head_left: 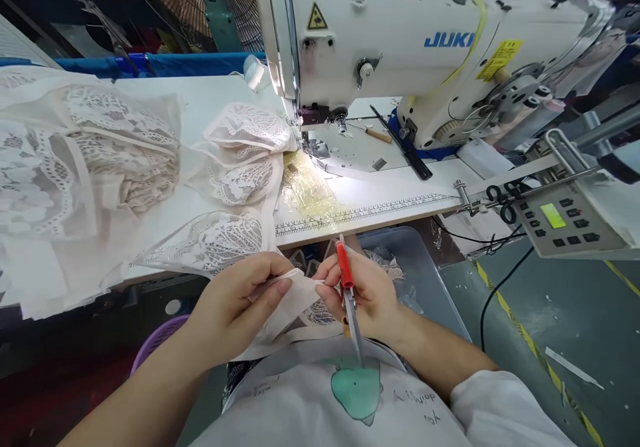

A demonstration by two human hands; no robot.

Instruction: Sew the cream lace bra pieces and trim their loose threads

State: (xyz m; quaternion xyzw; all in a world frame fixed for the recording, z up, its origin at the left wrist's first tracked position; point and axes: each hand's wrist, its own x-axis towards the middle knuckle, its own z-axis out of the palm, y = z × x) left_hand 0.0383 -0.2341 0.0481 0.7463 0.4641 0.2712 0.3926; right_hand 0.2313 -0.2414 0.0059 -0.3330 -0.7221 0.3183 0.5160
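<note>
My left hand (pixel 227 307) is closed at the fingertips, pinching the edge of a white lace bra piece (pixel 287 310) in front of my body. Opposite it, my right hand (pixel 377 294) pinches the same fabric edge between thumb and fingers. Red-handled scissors (pixel 345 267) are tucked in that hand too, their blades pointing down toward my shirt. Part of the fabric is hidden behind my hands. More joined lace cups (pixel 225 237) trail over the table edge and up to the presser foot (pixel 313 148) of the sewing machine.
A white JUKI sewing machine (pixel 390 40) stands over the table. Lace pieces (pixel 90 154) are piled at left. A ruler strip (pixel 370 215) runs along the front edge. Black tweezers (pixel 407 150) and a wooden-handled tool (pixel 379 135) lie under the arm. A control panel (pixel 570 217) juts out right.
</note>
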